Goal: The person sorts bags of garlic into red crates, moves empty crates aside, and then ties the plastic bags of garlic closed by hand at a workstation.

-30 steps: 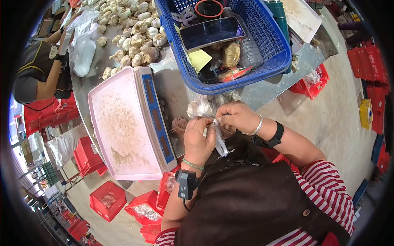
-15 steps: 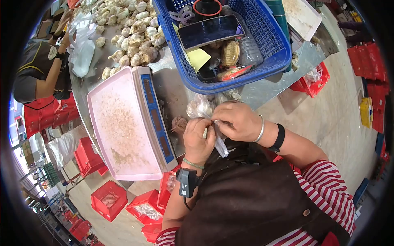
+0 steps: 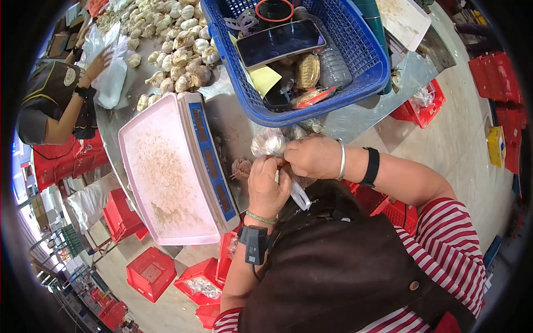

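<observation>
My left hand [image 3: 267, 186] is closed on the gathered neck of a clear plastic bag [image 3: 268, 143]. Beside it, touching, my right hand [image 3: 312, 157] pinches the same neck with bent fingers. The filled part of the bag lies beyond my hands on the metal table, and its loose end hangs down toward my apron. What is inside the bag is hard to make out. A small bundle of reddish string [image 3: 241, 168] lies left of my left hand. The pink scale [image 3: 166, 172] stands further left, with crumbs of skin on its tray.
A blue basket [image 3: 327, 105] holding a phone, a bottle and packets stands beyond my hands. Garlic bulbs [image 3: 180, 61] are heaped at the back left. A co-worker's hand [image 3: 99, 64] is by a plastic bag at far left. Red crates [image 3: 151, 273] stand on the floor.
My right hand has turned and drawn in closer to my left hand, its elbow shifting outward. The co-worker's hand has moved to the right over the plastic bag. The view has shifted slightly.
</observation>
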`<state>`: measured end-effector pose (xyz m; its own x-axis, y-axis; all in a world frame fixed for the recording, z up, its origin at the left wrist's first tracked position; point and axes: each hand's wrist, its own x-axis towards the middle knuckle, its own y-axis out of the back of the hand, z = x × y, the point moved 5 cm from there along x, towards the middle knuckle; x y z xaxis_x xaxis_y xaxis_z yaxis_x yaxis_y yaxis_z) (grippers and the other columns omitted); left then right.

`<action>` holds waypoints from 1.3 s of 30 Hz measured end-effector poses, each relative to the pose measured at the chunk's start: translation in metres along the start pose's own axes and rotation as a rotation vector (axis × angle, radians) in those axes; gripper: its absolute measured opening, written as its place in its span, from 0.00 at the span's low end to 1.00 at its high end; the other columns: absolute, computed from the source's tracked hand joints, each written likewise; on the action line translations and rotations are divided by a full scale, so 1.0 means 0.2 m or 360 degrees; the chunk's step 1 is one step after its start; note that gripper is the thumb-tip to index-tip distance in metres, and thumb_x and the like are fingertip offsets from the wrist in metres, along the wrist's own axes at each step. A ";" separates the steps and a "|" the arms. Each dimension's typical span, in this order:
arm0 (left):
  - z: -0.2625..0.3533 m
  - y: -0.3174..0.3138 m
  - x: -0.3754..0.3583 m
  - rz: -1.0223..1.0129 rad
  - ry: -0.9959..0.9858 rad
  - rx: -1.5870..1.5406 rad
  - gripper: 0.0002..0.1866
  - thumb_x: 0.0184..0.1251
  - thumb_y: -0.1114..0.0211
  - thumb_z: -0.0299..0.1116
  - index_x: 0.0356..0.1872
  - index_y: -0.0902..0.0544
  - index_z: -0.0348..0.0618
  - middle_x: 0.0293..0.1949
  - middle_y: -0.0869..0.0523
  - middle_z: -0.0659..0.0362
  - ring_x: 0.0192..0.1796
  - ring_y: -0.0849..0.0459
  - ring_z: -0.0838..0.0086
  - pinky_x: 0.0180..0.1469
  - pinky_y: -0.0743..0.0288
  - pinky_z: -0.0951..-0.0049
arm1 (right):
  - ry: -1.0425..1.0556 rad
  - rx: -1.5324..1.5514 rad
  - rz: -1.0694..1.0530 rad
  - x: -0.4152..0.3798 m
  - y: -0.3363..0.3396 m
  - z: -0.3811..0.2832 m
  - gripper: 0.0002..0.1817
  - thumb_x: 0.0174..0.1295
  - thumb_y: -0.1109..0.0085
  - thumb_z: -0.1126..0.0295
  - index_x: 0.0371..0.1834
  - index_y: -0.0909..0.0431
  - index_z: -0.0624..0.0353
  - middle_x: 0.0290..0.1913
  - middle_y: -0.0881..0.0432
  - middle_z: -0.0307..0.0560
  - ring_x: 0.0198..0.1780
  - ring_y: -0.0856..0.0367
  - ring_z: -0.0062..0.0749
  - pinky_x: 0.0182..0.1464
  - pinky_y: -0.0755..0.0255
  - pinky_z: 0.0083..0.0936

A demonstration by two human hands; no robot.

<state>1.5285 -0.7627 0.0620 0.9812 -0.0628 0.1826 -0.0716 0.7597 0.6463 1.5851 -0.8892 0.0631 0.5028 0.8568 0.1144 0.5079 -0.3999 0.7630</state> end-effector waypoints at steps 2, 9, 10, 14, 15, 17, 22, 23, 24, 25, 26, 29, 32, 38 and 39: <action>-0.02 -0.01 0.00 -0.0010 0.0082 -0.0077 0.07 0.55 0.36 0.20 0.36 0.20 0.38 0.33 0.18 0.50 0.40 0.19 0.53 0.43 0.25 0.59 | -0.0059 0.0053 0.0162 -0.03 -0.07 0.05 0.05 0.54 0.43 0.71 0.31 0.22 0.60 0.31 0.20 0.50 0.33 0.19 0.48 0.36 0.23 0.36; -0.03 0.01 0.00 -0.0010 0.0220 -0.0252 0.07 0.61 0.37 0.22 0.40 0.18 0.38 0.36 0.15 0.50 0.41 0.17 0.55 0.43 0.24 0.63 | -0.0260 0.0394 0.0780 -0.08 -0.04 0.02 0.05 0.51 0.41 0.76 0.31 0.24 0.62 0.31 0.22 0.49 0.32 0.20 0.47 0.33 0.24 0.34; -0.04 0.01 0.00 -0.0067 0.0219 -0.0230 0.07 0.63 0.37 0.22 0.41 0.18 0.37 0.36 0.15 0.51 0.39 0.16 0.61 0.42 0.24 0.68 | -0.0259 0.0398 0.0783 -0.08 -0.04 0.02 0.05 0.51 0.41 0.76 0.31 0.24 0.62 0.31 0.22 0.49 0.32 0.20 0.47 0.33 0.24 0.34; -0.05 0.02 0.02 -0.0197 0.0227 -0.0339 0.07 0.61 0.36 0.23 0.40 0.18 0.38 0.34 0.15 0.49 0.37 0.15 0.55 0.40 0.22 0.64 | -0.0229 0.0452 0.0794 -0.08 -0.03 0.03 0.08 0.48 0.38 0.79 0.32 0.25 0.61 0.32 0.20 0.48 0.32 0.19 0.45 0.33 0.24 0.34; -0.05 0.03 0.03 -0.0198 0.0225 -0.0339 0.07 0.61 0.36 0.23 0.40 0.18 0.38 0.34 0.15 0.49 0.37 0.15 0.55 0.40 0.22 0.64 | -0.0199 0.0442 0.0789 -0.08 -0.03 0.03 0.08 0.48 0.38 0.79 0.33 0.25 0.61 0.32 0.20 0.48 0.32 0.19 0.45 0.33 0.24 0.34; -0.05 0.03 0.03 -0.0251 0.0196 -0.0354 0.07 0.65 0.37 0.22 0.43 0.18 0.36 0.35 0.14 0.53 0.37 0.14 0.67 0.42 0.23 0.72 | -0.0187 0.0436 0.0772 -0.08 -0.01 0.02 0.09 0.48 0.38 0.79 0.33 0.25 0.61 0.32 0.20 0.48 0.32 0.19 0.45 0.33 0.24 0.34; -0.02 0.04 0.05 -0.0252 0.0149 -0.0184 0.07 0.60 0.35 0.22 0.39 0.19 0.38 0.33 0.15 0.49 0.37 0.15 0.55 0.40 0.22 0.64 | -0.0150 0.0414 0.0761 -0.07 -0.01 0.02 0.09 0.48 0.39 0.80 0.33 0.25 0.60 0.31 0.20 0.48 0.32 0.19 0.46 0.32 0.24 0.33; 0.00 0.04 0.06 -0.0243 0.0036 -0.0049 0.07 0.59 0.35 0.21 0.39 0.19 0.37 0.33 0.14 0.50 0.36 0.14 0.56 0.39 0.23 0.65 | -0.0173 0.0411 0.0754 -0.07 -0.01 0.02 0.08 0.49 0.39 0.79 0.33 0.25 0.61 0.31 0.21 0.48 0.32 0.19 0.46 0.32 0.24 0.34; 0.00 0.04 0.06 -0.0242 0.0037 -0.0049 0.07 0.59 0.35 0.21 0.39 0.19 0.37 0.33 0.14 0.50 0.36 0.14 0.56 0.39 0.23 0.65 | -0.0196 0.0407 0.0748 -0.07 -0.01 0.02 0.07 0.49 0.40 0.78 0.33 0.25 0.61 0.31 0.21 0.49 0.32 0.19 0.47 0.32 0.24 0.34; 0.02 0.04 0.07 -0.0223 -0.0008 -0.0024 0.07 0.57 0.35 0.21 0.37 0.20 0.37 0.33 0.15 0.49 0.35 0.15 0.54 0.39 0.23 0.63 | -0.0196 0.0407 0.0748 -0.07 -0.01 0.01 0.07 0.49 0.40 0.78 0.33 0.25 0.61 0.31 0.21 0.49 0.32 0.19 0.47 0.32 0.24 0.34; 0.03 0.04 0.07 -0.0204 -0.0052 0.0000 0.07 0.55 0.35 0.20 0.35 0.21 0.38 0.32 0.15 0.49 0.35 0.16 0.51 0.38 0.23 0.61 | -0.0199 0.0378 0.0757 -0.07 0.00 0.01 0.07 0.50 0.40 0.77 0.33 0.25 0.61 0.31 0.21 0.49 0.33 0.19 0.47 0.33 0.23 0.35; 0.03 0.02 0.07 -0.0135 -0.0088 0.0053 0.07 0.53 0.36 0.20 0.34 0.22 0.38 0.30 0.16 0.49 0.34 0.17 0.52 0.36 0.24 0.60 | -0.0201 0.0373 0.0718 -0.07 -0.02 0.01 0.07 0.50 0.40 0.76 0.33 0.24 0.61 0.31 0.21 0.49 0.33 0.19 0.47 0.34 0.23 0.35; 0.02 0.01 0.06 -0.0094 -0.0088 0.0064 0.08 0.50 0.36 0.19 0.33 0.23 0.38 0.28 0.17 0.49 0.33 0.17 0.51 0.35 0.24 0.59 | -0.0185 0.0421 0.0648 -0.07 -0.02 0.02 0.06 0.52 0.41 0.75 0.33 0.24 0.61 0.31 0.21 0.49 0.33 0.19 0.46 0.34 0.23 0.35; 0.05 0.02 0.08 -0.0155 -0.0130 0.0123 0.09 0.47 0.36 0.23 0.32 0.22 0.39 0.28 0.18 0.49 0.33 0.18 0.52 0.35 0.23 0.57 | 0.0139 0.0112 0.0334 -0.03 0.06 0.00 0.05 0.53 0.41 0.72 0.32 0.22 0.60 0.32 0.21 0.49 0.33 0.19 0.46 0.35 0.23 0.35; 0.05 0.01 0.08 -0.0160 -0.0132 0.0119 0.09 0.47 0.36 0.23 0.32 0.22 0.39 0.28 0.18 0.49 0.33 0.18 0.52 0.35 0.23 0.57 | 0.0278 -0.0038 0.0142 -0.03 0.05 -0.02 0.04 0.53 0.40 0.72 0.30 0.21 0.59 0.32 0.21 0.49 0.33 0.19 0.46 0.35 0.23 0.35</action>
<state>1.5421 -0.7686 0.0741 0.9661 -0.1919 0.1728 0.0102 0.6968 0.7172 1.5843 -0.8966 0.0727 0.4147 0.8628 0.2892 0.4490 -0.4705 0.7597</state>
